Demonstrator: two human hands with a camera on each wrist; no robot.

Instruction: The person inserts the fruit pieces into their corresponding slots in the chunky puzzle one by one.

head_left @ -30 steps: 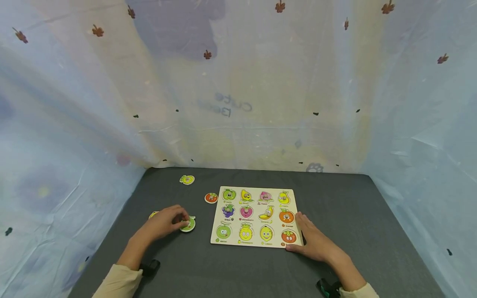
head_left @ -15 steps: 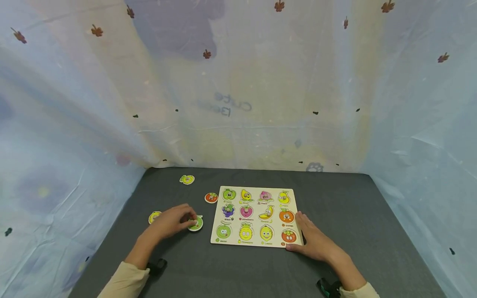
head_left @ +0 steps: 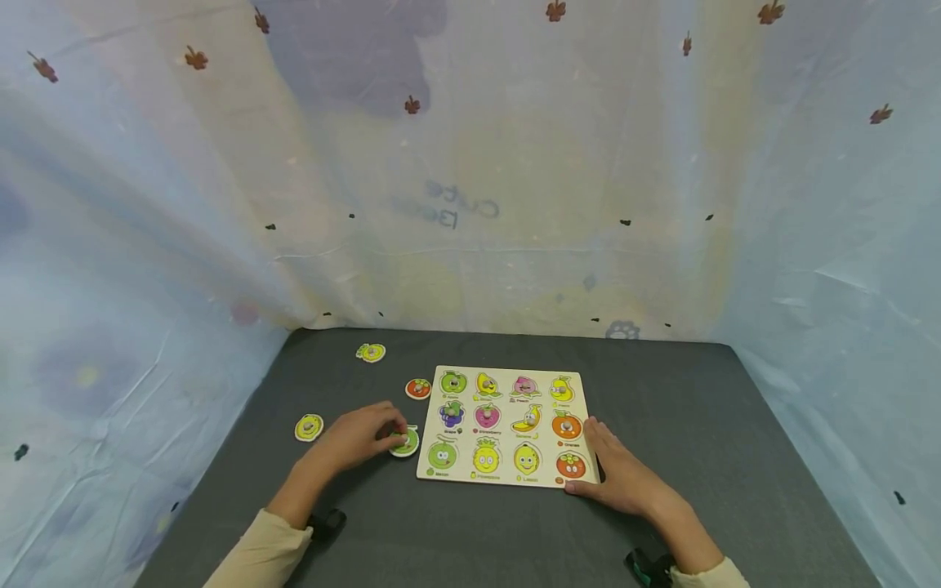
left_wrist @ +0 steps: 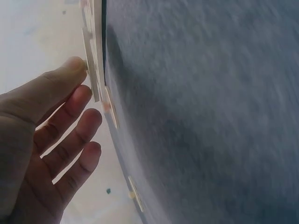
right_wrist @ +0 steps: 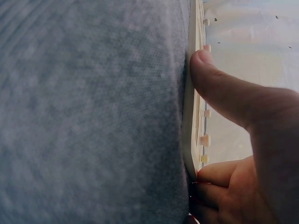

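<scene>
My left hand [head_left: 362, 441] pinches a round green fruit puzzle piece [head_left: 408, 443] by its small knob, just left of the puzzle board [head_left: 507, 482]. In the left wrist view the puzzle piece [left_wrist: 91, 70] is tilted off the cloth between thumb and index finger, with the other fingers spread loosely. The cream board bears rows of fruit pictures, some with knobs. At its right end my right hand [head_left: 625, 478] rests against the board, thumb at the near corner and straight fingers along the side. In the right wrist view the thumb [right_wrist: 205, 70] presses the board's edge [right_wrist: 189, 126].
A red-orange fruit piece [head_left: 418, 389] lies close to the board's far left corner. Farther back is a yellow fruit piece [head_left: 371, 353], and another yellow piece [head_left: 309, 427] lies left of my left hand. Dark grey cloth [head_left: 500, 539] covers the table, with pale curtains [head_left: 470, 269] around it.
My left hand has moved right toward the board with the green puzzle piece, uncovering the yellow piece at the left. My right hand has stayed at the board's edge.
</scene>
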